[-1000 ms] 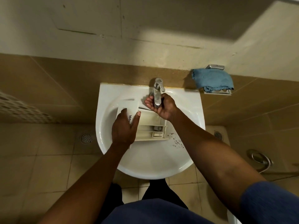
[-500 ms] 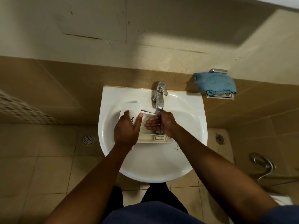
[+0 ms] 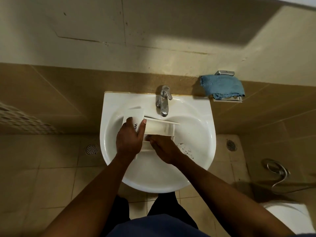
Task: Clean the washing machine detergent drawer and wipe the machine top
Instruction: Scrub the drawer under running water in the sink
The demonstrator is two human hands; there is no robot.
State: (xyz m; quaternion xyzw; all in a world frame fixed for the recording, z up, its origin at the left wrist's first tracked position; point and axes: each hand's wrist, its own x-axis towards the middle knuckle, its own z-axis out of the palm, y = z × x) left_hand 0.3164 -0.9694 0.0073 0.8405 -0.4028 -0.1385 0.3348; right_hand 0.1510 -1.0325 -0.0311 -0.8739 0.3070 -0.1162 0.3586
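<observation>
Left hand (image 3: 130,139): clamped over the front panel of the white plastic detergent drawer (image 3: 159,128), thumb on the panel's right edge, fingers curled over its far side, steadying it. Right hand (image 3: 164,149): fingers held together and fairly straight, laid into the drawer's near compartment and pressing on its floor; the tips are partly hidden against the left hand. Drawer: held tilted inside the round white ceramic basin (image 3: 210,134), its far compartment just below the spout of the chrome mixer tap (image 3: 164,103); whether water is running cannot be told. Scatter of dark specks (image 3: 186,149): on the basin wall just right of the drawer, probably loosened residue. Blue terry cloth (image 3: 222,86): draped over a metal wall holder, well apart to the right, likely for the machine top, which is not in view. Hazards, as judged: a wet panel may slip from the one-handed hold and knock against the ceramic; bare fingers may miss grime in the compartment corners; the specks may wash back onto the drawer if it is lowered onto that side.
</observation>
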